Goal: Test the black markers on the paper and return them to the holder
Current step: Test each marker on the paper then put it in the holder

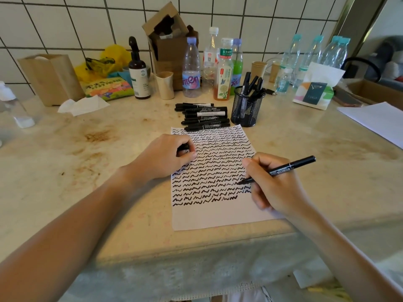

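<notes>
Head view: right hand (274, 184) grips black marker (281, 170), tip on paper (216, 212); left hand (168, 158) clenched on cap (184, 147)
Labels: tissue pack (315, 89) reads "TISSUE"; marker print illegible

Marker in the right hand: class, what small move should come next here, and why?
Probably finish the squiggle and lift the marker off the paper. The right hand has the tip touching the sheet at the end of a row of wavy test lines, and the left hand seems to hold a small black piece, likely its cap, ready for recapping.
</notes>
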